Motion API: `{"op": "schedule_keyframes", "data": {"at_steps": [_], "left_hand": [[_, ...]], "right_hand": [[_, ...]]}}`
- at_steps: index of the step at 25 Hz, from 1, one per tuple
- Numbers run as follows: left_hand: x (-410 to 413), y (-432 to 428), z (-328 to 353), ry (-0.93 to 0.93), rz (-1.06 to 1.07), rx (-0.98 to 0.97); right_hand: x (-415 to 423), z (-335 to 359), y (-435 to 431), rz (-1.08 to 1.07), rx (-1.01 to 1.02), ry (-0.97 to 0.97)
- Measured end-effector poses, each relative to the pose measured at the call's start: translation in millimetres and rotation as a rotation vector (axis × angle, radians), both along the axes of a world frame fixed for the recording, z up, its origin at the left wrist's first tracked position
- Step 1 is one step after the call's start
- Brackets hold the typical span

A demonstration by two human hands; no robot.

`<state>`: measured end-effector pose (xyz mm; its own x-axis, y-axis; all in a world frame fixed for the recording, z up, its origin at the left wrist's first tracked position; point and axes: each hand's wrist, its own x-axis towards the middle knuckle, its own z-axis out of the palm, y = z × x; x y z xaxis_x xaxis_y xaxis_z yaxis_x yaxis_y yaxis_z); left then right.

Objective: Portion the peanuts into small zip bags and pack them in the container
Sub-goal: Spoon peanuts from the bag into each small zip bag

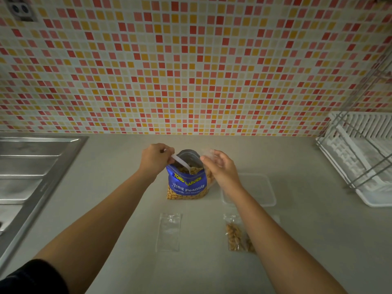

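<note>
A blue bag of salted peanuts (186, 185) stands open on the counter. My left hand (154, 159) grips the handle of a white spoon (181, 163) whose bowl dips into the bag's mouth. My right hand (220, 168) pinches a small clear zip bag (209, 166) upright beside the peanut bag; it holds some peanuts. An empty clear zip bag (168, 232) lies flat in front. A filled zip bag of peanuts (236, 236) lies to its right, partly under my right forearm. A clear plastic container (258, 189) sits right of the peanut bag.
A steel sink and drainboard (31, 166) take up the left side. A white dish rack with wire frame (360, 158) stands at the right. A mosaic tiled wall (191, 60) backs the grey counter (201, 268).
</note>
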<state>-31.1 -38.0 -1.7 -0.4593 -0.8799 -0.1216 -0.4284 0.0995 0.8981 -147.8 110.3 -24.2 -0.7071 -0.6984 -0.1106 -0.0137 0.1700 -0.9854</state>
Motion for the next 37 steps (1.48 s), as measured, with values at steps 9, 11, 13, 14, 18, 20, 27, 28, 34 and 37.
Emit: {"op": "schedule_keyframes", "data": {"at_steps": [9, 11, 13, 14, 18, 20, 27, 28, 34, 37], "left_hand": [[13.0, -21.2, -5.9, 0.137, 0.230, 0.133], [17.1, -28.2, -5.0, 0.159, 0.263, 0.125], [19.1, -30.8, -4.7, 0.161, 0.278, 0.131], [19.4, -31.7, -4.9, 0.163, 0.285, 0.145], [19.1, -36.6, 0.8, 0.219, 0.307, 0.208], [17.9, -39.9, 11.0, 0.256, 0.301, 0.205], [7.2, -26.7, 55.0, 0.249, 0.119, 0.017], [7.8, -20.2, 60.7, 0.221, 0.045, -0.096], [24.5, 8.8, 92.4, 0.181, -0.335, -0.845], [26.6, -5.7, 91.8, 0.312, -0.121, -0.631]], "right_hand": [[-8.4, 10.4, 4.0, 0.005, 0.088, 0.199], [-10.4, 13.5, 4.6, 0.032, 0.136, 0.319], [-11.7, 15.3, 4.9, 0.058, 0.164, 0.414], [-11.7, 16.3, 4.4, 0.082, 0.181, 0.458], [-8.6, 17.7, 0.0, 0.171, 0.296, 0.672], [-5.8, 19.4, -2.1, 0.171, 0.307, 0.716], [11.1, 19.5, -13.7, 0.069, 0.151, 0.608], [14.2, 18.3, -15.7, 0.035, 0.114, 0.575], [22.0, 18.6, -23.3, -0.088, -0.033, 0.362], [18.3, 18.9, -18.4, -0.086, -0.081, 0.293]]}}
